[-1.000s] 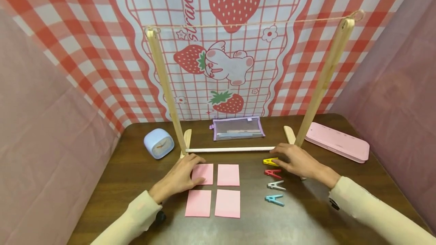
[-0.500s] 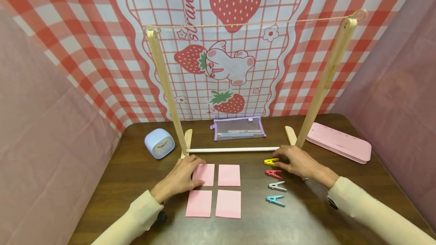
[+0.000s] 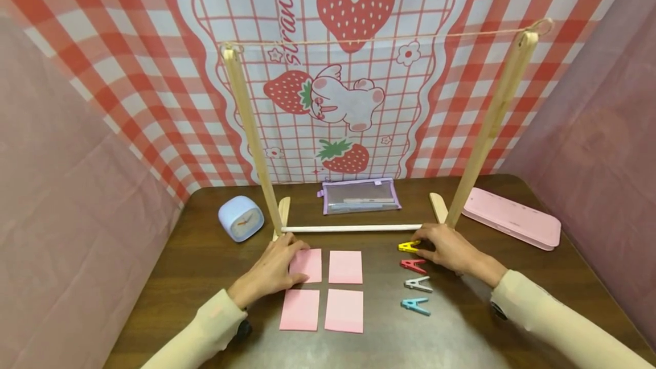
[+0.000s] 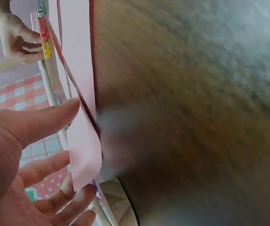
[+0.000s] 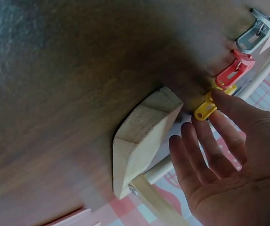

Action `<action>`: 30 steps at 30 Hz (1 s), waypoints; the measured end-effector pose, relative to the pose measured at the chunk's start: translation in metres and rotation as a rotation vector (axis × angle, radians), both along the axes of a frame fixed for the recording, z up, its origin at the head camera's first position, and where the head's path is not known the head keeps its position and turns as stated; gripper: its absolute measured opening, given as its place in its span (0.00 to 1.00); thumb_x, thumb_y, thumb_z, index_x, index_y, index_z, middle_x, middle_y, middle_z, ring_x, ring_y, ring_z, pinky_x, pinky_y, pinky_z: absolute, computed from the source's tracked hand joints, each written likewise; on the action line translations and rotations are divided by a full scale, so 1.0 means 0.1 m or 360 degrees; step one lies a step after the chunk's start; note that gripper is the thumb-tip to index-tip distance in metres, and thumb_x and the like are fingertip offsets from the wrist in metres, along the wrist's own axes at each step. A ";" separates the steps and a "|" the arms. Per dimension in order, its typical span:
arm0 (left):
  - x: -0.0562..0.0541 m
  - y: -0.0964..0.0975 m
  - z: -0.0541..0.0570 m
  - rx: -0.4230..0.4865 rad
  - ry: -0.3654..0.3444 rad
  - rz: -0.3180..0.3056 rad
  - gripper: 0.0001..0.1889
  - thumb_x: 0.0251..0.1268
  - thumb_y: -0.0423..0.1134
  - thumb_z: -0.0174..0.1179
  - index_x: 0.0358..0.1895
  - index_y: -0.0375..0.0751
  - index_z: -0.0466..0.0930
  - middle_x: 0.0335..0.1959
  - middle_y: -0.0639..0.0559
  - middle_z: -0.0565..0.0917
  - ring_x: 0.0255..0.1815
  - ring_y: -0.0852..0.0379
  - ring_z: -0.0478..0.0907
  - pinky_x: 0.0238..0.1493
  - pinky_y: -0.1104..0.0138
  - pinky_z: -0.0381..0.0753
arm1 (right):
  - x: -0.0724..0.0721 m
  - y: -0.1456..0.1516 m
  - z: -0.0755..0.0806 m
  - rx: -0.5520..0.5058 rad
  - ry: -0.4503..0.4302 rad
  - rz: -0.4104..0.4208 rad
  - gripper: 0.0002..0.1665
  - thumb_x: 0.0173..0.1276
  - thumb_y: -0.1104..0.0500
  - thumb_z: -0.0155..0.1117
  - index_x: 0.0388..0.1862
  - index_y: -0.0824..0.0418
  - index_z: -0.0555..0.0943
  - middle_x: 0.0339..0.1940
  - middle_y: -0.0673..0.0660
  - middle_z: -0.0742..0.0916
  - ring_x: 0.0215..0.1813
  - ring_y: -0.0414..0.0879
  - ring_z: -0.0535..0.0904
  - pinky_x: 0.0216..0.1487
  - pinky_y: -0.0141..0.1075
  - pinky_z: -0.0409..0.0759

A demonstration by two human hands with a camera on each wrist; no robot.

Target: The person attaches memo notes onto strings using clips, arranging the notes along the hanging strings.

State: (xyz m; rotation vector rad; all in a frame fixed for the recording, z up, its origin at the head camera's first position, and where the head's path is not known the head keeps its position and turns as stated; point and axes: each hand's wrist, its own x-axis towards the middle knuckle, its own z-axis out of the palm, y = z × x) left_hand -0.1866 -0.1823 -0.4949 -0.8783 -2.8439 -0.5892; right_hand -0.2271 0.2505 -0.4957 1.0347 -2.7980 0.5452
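Note:
In the head view, my left hand (image 3: 273, 266) grips the upper left of several pink paper notes (image 3: 310, 265). The left wrist view shows that pink note (image 4: 85, 150) bowed between thumb and fingers, one corner curling up. My right hand (image 3: 452, 248) pinches one arm of a yellow clothespin (image 3: 406, 246) at the top of a column of clips. Below it lie a red clothespin (image 3: 413, 265), a white clothespin (image 3: 418, 284) and a light blue clothespin (image 3: 415, 306). In the right wrist view, thumb and index finger meet at the yellow clothespin (image 5: 206, 108).
A wooden frame (image 3: 248, 135) with a string (image 3: 318, 42) across its top stands behind the hands, a white rod (image 3: 353, 228) joining its feet. Around it are a blue clock (image 3: 241, 218), a mesh pouch (image 3: 361, 195) and a pink case (image 3: 511, 218) on the brown table (image 3: 389, 346).
The right thumb and fingers have closed in on the yellow clothespin. The left hand has stayed at the upper left note, its fingers drawn slightly nearer together. The head view has tilted slightly.

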 end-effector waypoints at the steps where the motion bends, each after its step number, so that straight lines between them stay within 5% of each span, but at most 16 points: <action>1: 0.00 0.00 0.00 0.0011 -0.0008 0.0004 0.31 0.46 0.44 0.84 0.55 0.40 0.84 0.45 0.47 0.78 0.42 0.54 0.75 0.49 0.57 0.75 | 0.00 0.00 0.00 -0.0001 0.0000 -0.0002 0.13 0.61 0.61 0.79 0.45 0.56 0.89 0.41 0.50 0.90 0.42 0.43 0.86 0.42 0.41 0.87; 8: 0.04 0.01 0.00 0.0108 -0.0146 0.0034 0.32 0.49 0.41 0.83 0.59 0.40 0.80 0.48 0.46 0.73 0.37 0.56 0.74 0.39 0.66 0.80 | 0.01 -0.03 0.03 -0.0087 0.0046 -0.0026 0.15 0.56 0.64 0.81 0.42 0.60 0.88 0.39 0.51 0.88 0.38 0.42 0.84 0.38 0.36 0.86; 15: 0.04 0.02 -0.03 0.0182 -0.0129 0.0063 0.34 0.47 0.38 0.84 0.60 0.41 0.81 0.46 0.46 0.74 0.40 0.57 0.74 0.39 0.65 0.81 | 0.01 -0.10 0.13 -0.0246 0.0089 0.0028 0.15 0.50 0.68 0.80 0.37 0.62 0.85 0.33 0.53 0.85 0.33 0.43 0.81 0.32 0.31 0.81; 25: 0.05 0.04 -0.05 0.0256 -0.0153 -0.0044 0.33 0.51 0.24 0.73 0.65 0.36 0.78 0.60 0.43 0.85 0.61 0.46 0.82 0.65 0.49 0.82 | 0.07 -0.24 0.31 -0.0272 0.0083 0.0053 0.15 0.52 0.66 0.79 0.38 0.62 0.85 0.33 0.53 0.85 0.32 0.39 0.77 0.31 0.26 0.76; 28: 0.02 0.04 -0.02 0.0359 -0.0138 -0.0004 0.33 0.48 0.24 0.75 0.64 0.37 0.80 0.58 0.45 0.87 0.57 0.50 0.84 0.59 0.55 0.86 | 0.08 -0.27 0.36 -0.0283 0.0117 0.0063 0.15 0.52 0.67 0.79 0.39 0.63 0.85 0.33 0.53 0.85 0.31 0.38 0.75 0.31 0.26 0.75; 30: 0.00 0.05 0.01 0.0468 -0.0173 0.0047 0.34 0.46 0.24 0.76 0.63 0.37 0.81 0.47 0.44 0.90 0.43 0.54 0.86 0.45 0.62 0.88 | 0.08 -0.28 0.40 -0.0303 0.0160 0.0082 0.15 0.52 0.67 0.79 0.39 0.63 0.85 0.34 0.54 0.86 0.32 0.39 0.78 0.31 0.29 0.79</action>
